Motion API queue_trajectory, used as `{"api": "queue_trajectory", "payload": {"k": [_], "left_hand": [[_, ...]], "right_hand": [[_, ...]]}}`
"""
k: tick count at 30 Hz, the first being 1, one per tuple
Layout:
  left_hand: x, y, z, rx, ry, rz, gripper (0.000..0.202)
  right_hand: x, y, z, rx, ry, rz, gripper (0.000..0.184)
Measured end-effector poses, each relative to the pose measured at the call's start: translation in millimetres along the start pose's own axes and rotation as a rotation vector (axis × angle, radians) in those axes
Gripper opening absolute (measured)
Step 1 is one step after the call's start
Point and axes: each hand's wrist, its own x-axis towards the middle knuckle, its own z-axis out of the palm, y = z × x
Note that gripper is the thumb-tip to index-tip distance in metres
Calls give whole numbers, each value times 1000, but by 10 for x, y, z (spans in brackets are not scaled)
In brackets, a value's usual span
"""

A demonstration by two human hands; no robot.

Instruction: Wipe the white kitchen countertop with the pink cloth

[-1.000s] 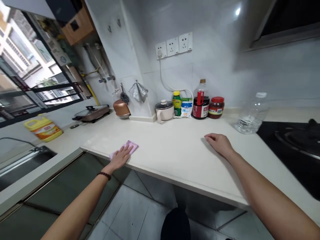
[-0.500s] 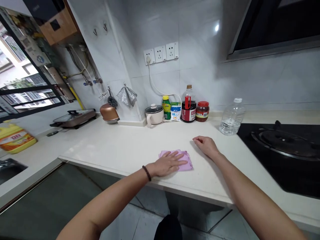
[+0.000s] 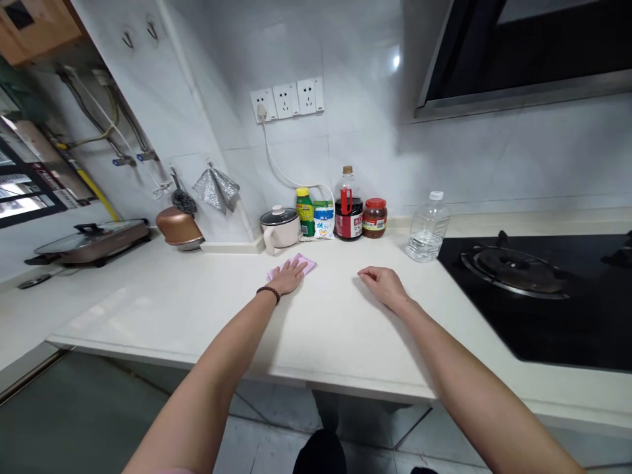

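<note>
My left hand (image 3: 288,276) lies flat, fingers stretched out, on a small pink cloth (image 3: 305,263) far back on the white countertop (image 3: 197,309), just in front of a small cream pot with a lid (image 3: 279,227). A dark bead bracelet is on that wrist. My right hand (image 3: 382,285) rests palm down on the bare counter to the right of the cloth, fingers loosely together, holding nothing.
Behind the cloth stand a green bottle (image 3: 305,210), a white-blue packet (image 3: 324,220), a dark sauce bottle (image 3: 348,205) and a red-lidded jar (image 3: 374,218). A clear water bottle (image 3: 428,227) stands beside the black gas hob (image 3: 538,289). A copper pot (image 3: 178,228) and electric skillet (image 3: 91,240) sit left.
My left hand has slid the pink cloth from the counter's front left edge, across the middle, to the back near the cream pot. The right hand stayed on the counter. The view swung right.
</note>
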Motion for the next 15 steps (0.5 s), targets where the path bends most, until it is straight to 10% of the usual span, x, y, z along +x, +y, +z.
{"api": "queue_trajectory", "payload": {"k": [8, 15], "left_hand": [[-356, 175, 42, -9, -53, 94, 61], [-765, 943, 131, -79, -125, 376, 65]], "right_hand": [[27, 19, 49, 0, -15, -13, 23], [31, 43, 35, -14, 7, -20, 24]]}}
